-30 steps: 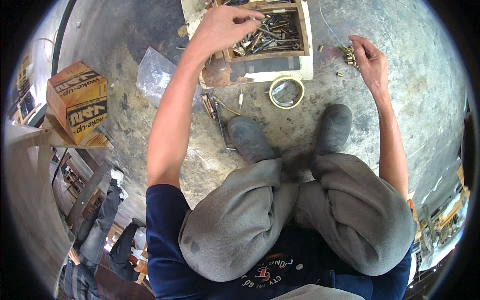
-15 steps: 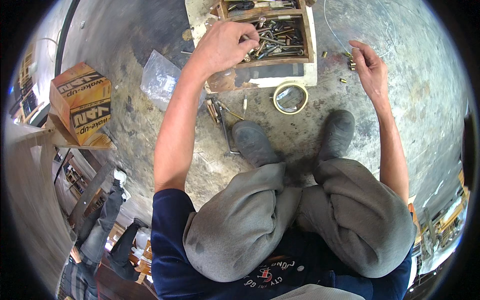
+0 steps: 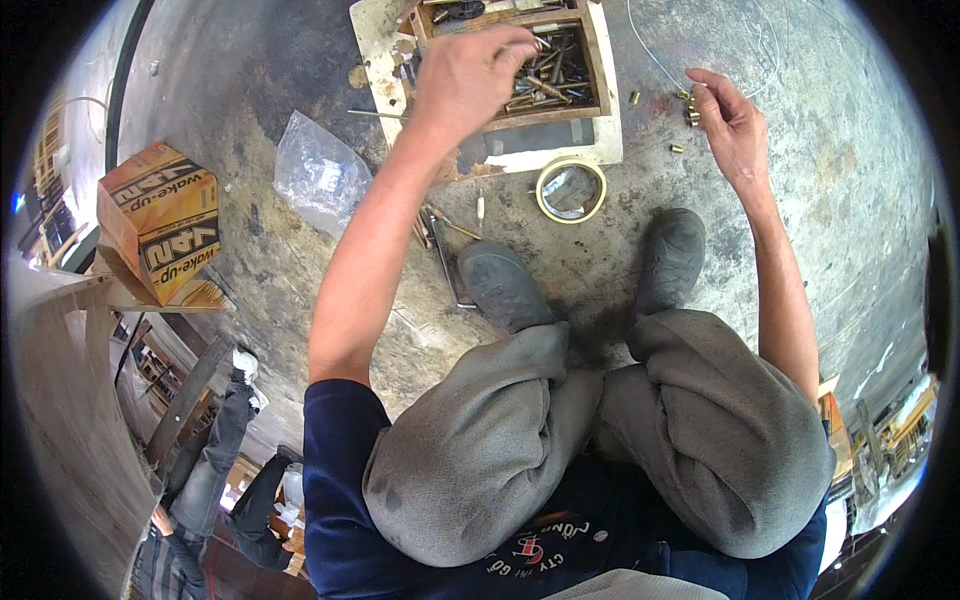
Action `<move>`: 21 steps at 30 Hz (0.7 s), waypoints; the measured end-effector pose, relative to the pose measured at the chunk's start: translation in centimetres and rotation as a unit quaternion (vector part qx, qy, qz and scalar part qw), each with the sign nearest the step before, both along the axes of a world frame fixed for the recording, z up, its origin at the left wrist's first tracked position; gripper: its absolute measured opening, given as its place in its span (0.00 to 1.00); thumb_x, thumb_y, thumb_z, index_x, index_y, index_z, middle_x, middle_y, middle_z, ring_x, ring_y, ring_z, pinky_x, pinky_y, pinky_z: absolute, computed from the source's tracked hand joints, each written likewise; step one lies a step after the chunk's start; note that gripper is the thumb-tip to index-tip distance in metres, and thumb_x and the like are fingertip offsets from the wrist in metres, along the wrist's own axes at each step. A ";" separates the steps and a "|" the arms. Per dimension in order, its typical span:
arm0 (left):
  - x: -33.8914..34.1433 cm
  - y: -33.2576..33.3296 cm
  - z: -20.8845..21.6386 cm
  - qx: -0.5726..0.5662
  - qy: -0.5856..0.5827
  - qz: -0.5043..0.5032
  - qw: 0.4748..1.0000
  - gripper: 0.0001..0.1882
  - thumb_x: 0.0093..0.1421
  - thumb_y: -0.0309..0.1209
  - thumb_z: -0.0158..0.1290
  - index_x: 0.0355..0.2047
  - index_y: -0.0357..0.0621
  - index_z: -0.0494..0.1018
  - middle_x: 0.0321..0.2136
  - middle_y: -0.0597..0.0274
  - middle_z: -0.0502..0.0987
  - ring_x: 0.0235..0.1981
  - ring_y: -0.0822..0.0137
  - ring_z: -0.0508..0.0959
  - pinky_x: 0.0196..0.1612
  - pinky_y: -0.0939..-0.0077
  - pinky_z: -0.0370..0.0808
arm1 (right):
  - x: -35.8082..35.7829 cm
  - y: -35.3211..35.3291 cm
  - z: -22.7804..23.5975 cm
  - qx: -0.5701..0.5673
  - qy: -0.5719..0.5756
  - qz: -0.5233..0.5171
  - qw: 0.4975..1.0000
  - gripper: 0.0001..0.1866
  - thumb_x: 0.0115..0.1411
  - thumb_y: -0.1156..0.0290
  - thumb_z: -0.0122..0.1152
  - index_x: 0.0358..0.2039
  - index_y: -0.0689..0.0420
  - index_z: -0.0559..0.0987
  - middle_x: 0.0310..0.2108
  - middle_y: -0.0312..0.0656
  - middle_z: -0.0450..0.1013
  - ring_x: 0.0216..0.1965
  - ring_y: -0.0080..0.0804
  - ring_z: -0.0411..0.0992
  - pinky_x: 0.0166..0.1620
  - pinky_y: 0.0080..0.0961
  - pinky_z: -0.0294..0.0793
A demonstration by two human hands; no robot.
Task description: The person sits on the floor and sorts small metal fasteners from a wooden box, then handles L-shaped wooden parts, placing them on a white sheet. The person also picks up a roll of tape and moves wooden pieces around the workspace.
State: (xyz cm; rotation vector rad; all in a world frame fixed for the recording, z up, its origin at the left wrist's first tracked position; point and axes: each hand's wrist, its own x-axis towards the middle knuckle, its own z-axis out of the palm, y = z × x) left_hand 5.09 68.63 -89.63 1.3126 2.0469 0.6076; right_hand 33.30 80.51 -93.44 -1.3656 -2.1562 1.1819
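My left hand hangs over a wooden box full of loose bolts and screws. Its thumb and fingers are bent together, slightly blurred, and whatever lies between them cannot be made out. Down at the floor on the right, my right hand has its index finger stretched out and its thumb a little apart from it. Close beside that thumb sits a small cluster of short brass-coloured cylinders. Two more lie loose: one brass cylinder towards the box, another brass cylinder nearer me.
The box rests on a worn white board. Around my shoes lie a tape roll, a hex key and a clear plastic bag. A cardboard carton stands left; thin wire curls at upper right. Another person's legs show lower left.
My left hand has lifted and shifted right across the box, uncovering some bolts. My right hand stays beside the brass cylinders, its index finger stretched slightly further. The whole view has shifted a little.
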 end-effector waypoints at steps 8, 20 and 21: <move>-2.9 -1.4 1.3 -0.071 0.104 -0.226 0.966 0.09 0.60 0.30 0.52 0.35 0.45 0.81 0.26 0.52 0.81 0.29 0.60 0.82 0.36 0.64 0.78 | -0.7 -0.3 0.4 -0.004 0.000 0.008 1.000 0.13 0.64 0.63 0.56 0.46 0.52 0.80 0.16 0.31 0.66 0.20 0.16 0.61 0.25 0.20 0.63; -1.4 -1.4 -2.7 0.160 0.051 -0.080 0.983 0.11 0.60 0.36 0.56 0.38 0.46 0.81 0.30 0.63 0.83 0.31 0.64 0.83 0.37 0.69 0.78 | -8.3 -1.2 5.5 0.256 -0.006 0.316 0.914 0.13 0.53 0.77 0.57 0.39 0.53 0.82 0.34 0.37 0.72 0.40 0.33 0.72 0.42 0.28 0.74; -2.0 -1.6 -2.0 0.146 0.031 -0.060 0.987 0.11 0.61 0.36 0.56 0.39 0.46 0.81 0.30 0.63 0.83 0.31 0.65 0.82 0.37 0.71 0.77 | -8.9 -1.3 5.2 0.284 -0.010 0.365 0.887 0.13 0.53 0.77 0.57 0.39 0.53 0.83 0.36 0.37 0.72 0.42 0.33 0.71 0.45 0.30 0.73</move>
